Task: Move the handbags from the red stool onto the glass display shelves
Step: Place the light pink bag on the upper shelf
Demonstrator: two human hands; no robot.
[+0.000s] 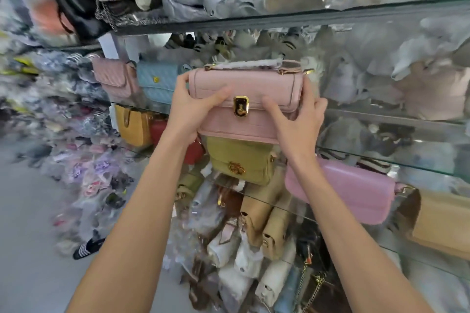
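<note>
1. One pale pink bag [245, 101] is in transit: it is held up in front of the glass shelves [381, 119], at about the height of the middle shelf, not yet resting on any glass as far as I can tell.
2. The left hand [193, 107] grasps the bag's left end, thumb across the front flap and fingers wrapped behind.
3. The right hand [296, 119] grasps the right end the same way, thumb just beside the gold clasp [240, 106].
4. The bag is upright, clasp towards the person, its handle [254, 65] on top and partly wrapped in white.
5. Several bags already stand on the shelves: a quilted pink bag [114, 79] and a blue bag [159, 82] to the left, a mustard bag [133, 126] lower down, a green bag [241, 161] directly below the held one, and a brighter pink bag [356, 190] to the right. Whether any came from the stool I cannot say.
6. The red stool is out of view, so I cannot tell how many bags wait there.
7. My judgement: this bag is near the end of its move; setting it down and letting go remain, likely in the gap right of the blue bag, then any further trips.
</note>
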